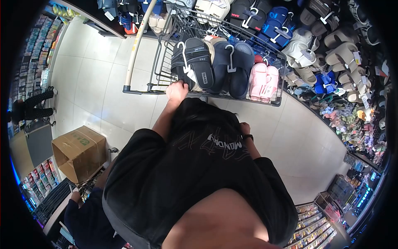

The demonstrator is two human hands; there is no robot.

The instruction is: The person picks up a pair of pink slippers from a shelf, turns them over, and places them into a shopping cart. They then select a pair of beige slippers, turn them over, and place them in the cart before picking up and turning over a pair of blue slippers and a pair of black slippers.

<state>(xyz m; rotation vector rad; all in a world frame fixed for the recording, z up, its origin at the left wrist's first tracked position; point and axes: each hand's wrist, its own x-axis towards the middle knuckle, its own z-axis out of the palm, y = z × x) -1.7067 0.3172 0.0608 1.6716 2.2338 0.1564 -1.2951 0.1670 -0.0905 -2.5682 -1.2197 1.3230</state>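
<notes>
My left hand (177, 91) is closed at the near rim of a black wire shopping cart (277, 100), just below a pair of black slides (199, 62) on a white hanger. Beside these in the cart lie dark navy slides (232, 68) on another hanger and pink slippers (264, 81). A beige pair is partly hidden between the dark ones. My right hand (245, 128), with a dark band at the wrist, hangs by the hem of my black T-shirt (199, 141); its fingers are mostly hidden.
Racks of hanging slippers (309, 47) stand beyond the cart and to the right. An open cardboard box (78, 151) sits at left, near a person in dark clothes (89, 216). Another person in patterned trousers (39, 103) stands at far left by shelves (37, 54).
</notes>
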